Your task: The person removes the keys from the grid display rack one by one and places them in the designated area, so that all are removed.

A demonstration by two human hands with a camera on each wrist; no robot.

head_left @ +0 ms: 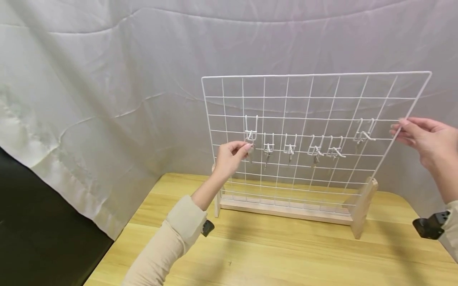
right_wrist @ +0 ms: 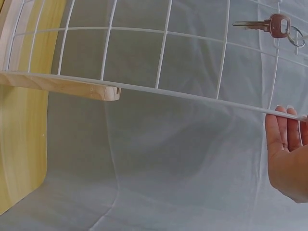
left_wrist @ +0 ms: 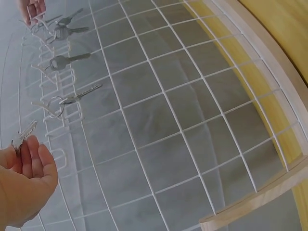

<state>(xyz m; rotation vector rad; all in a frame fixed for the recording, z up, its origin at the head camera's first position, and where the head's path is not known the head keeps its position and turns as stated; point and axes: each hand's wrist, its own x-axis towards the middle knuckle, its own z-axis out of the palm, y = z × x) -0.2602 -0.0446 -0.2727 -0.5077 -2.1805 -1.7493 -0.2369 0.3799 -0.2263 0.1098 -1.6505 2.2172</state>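
In the left wrist view my left hand pinches a silver key between thumb and fingers. The head view has that hand at the leftmost white hook, with the key's ring right at the hook. The hook hangs on a white wire grid panel that stands upright. My right hand grips the panel's right edge wire, thumb in front and fingers behind. Closest to it is a key hanging by its ring from the rightmost hook.
Between the outer hooks, several more hooks carry keys, among them one key with a ring. Wooden feet and a wooden bar hold the panel on the wood-grain table. Grey cloth hangs behind.
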